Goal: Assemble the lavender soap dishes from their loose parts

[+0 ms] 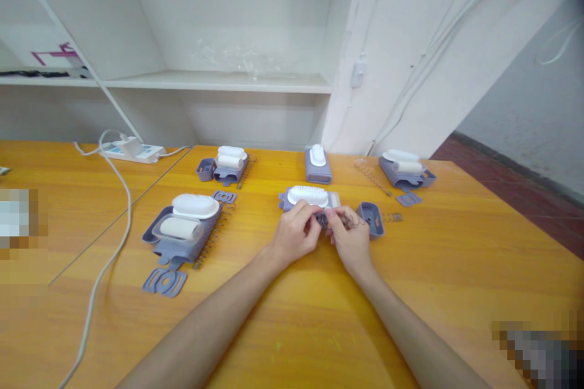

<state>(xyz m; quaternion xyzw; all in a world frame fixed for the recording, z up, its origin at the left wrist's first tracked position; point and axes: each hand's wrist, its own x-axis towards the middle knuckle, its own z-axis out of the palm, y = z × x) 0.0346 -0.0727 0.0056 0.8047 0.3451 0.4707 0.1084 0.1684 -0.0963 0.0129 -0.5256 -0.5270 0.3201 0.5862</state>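
My left hand (pixel 295 232) and my right hand (pixel 350 238) meet at the middle of the wooden table (pixel 283 316). Both are closed in a pinch on a small purple plastic piece (pixel 323 217) held between them, and a thin wire spring (pixel 353 219) curls by my right fingers. Just behind the hands lies a purple tray with a white brush-like top (pixel 308 196). A small purple cup-shaped part (pixel 370 217) sits right of my right hand, with a short spring (pixel 392 217) beside it.
Similar purple and white sets lie at the left (pixel 186 228), back left (pixel 227 164), back middle (pixel 317 164) and back right (pixel 406 170). A flat purple clip (pixel 165 282) and a long spring (pixel 371 175) lie loose. A power strip (pixel 132 149) and its white cable (pixel 114 243) cross the left side.
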